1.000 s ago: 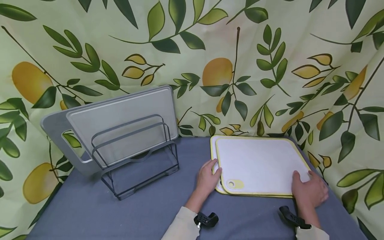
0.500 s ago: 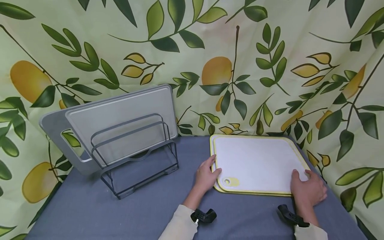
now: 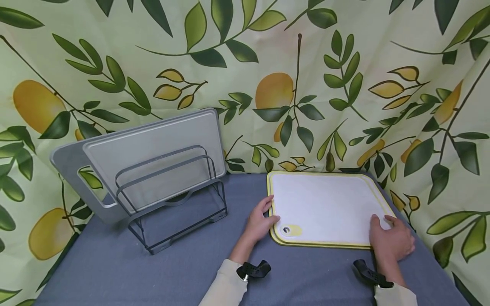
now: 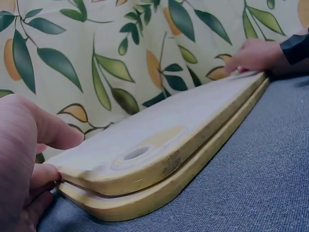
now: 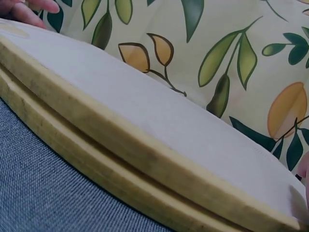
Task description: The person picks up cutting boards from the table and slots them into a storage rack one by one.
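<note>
**Stacked white cutting boards (image 3: 325, 204), both hands on, right of wire rack (image 3: 179, 205)**

Boards lie flat, one on the other, to the right of the rack. Shape: rounded rectangle; white face, yellow rim. Upper board carries a round hole in a yellow oval inset at its near corner on the rack side.

Grip: left hand (image 3: 258, 223) clamped on the rack-side edge, thumb over the upper face, fingers bent against the rims. Right hand (image 3: 392, 240) clamped on the edge farther from the rack, thumb on top; its fingertips cannot be made out.

View comparison: head view gives the full outline. Left wrist view adds rim thickness, dark scuffs near the hole and the lower board (image 4: 130, 208) jutting slightly. Right wrist view gives two speckled rims with a dark seam between.

Materials: rack of thin grey bars, bent into hoops; leaning in it, a pale grey rimmed panel (image 3: 153, 159) and, behind, a darker grey panel (image 3: 72, 165) with a cut-out. Under the rack, coarse-woven blue-grey cloth (image 3: 183, 272); behind it, fruit-and-leaf printed fabric (image 3: 229, 76).
</note>
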Tool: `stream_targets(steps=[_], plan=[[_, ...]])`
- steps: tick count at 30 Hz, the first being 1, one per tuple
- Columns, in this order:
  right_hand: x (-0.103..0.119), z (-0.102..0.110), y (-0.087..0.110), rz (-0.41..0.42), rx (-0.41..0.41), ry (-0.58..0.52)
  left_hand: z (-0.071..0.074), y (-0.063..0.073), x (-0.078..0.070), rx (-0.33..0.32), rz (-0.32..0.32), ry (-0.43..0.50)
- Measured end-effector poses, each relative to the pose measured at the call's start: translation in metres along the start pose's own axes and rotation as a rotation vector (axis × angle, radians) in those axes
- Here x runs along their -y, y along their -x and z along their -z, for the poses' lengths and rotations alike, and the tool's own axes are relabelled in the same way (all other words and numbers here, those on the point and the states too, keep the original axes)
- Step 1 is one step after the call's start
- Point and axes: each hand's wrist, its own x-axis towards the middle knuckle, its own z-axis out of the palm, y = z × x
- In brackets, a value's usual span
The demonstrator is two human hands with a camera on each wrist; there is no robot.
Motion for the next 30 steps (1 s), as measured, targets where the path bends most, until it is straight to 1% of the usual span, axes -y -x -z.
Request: stream_targets(steps=[4, 7, 10, 14, 18, 22, 24, 25, 30], plan=[[0.0000, -0.0009, 0.0005, 0.007, -0.004, -0.011, 0.0007, -0.0013, 0.0020, -0.012, 0.001, 0.015], [0.0004, -0.0014, 0.0009, 0.008, -0.004, -0.012, 0.0011, -0.0019, 0.0027, -0.034, -0.006, 0.032], [0.0002, -0.0019, 0.0012, 0.013, -0.007, -0.016, 0.0016, -0.0029, 0.0031, -0.059, 0.005, 0.054], [-0.0003, -0.0025, 0.0017, 0.017, -0.012, -0.029, 0.0020, -0.0046, 0.0046, -0.075, 0.020, 0.085], [-0.0009, -0.0032, 0.0020, 0.021, -0.017, -0.039, 0.0030, -0.0053, 0.0060, -0.073, 0.011, 0.120], [-0.0015, -0.0031, 0.0028, 0.022, -0.013, -0.045, 0.0039, -0.0058, 0.0062, -0.081, -0.006, 0.129], [-0.0017, -0.0028, 0.0032, 0.024, -0.011, -0.052, 0.0037, -0.0062, 0.0062, -0.094, 0.000, 0.131], [-0.0018, -0.0026, 0.0035, 0.026, -0.012, -0.055, 0.0034, -0.0065, 0.0063, -0.101, -0.007, 0.138], [-0.0023, -0.0014, 0.0046, 0.041, -0.021, -0.071, 0.0004, -0.0082, 0.0075, -0.142, -0.025, 0.213]])
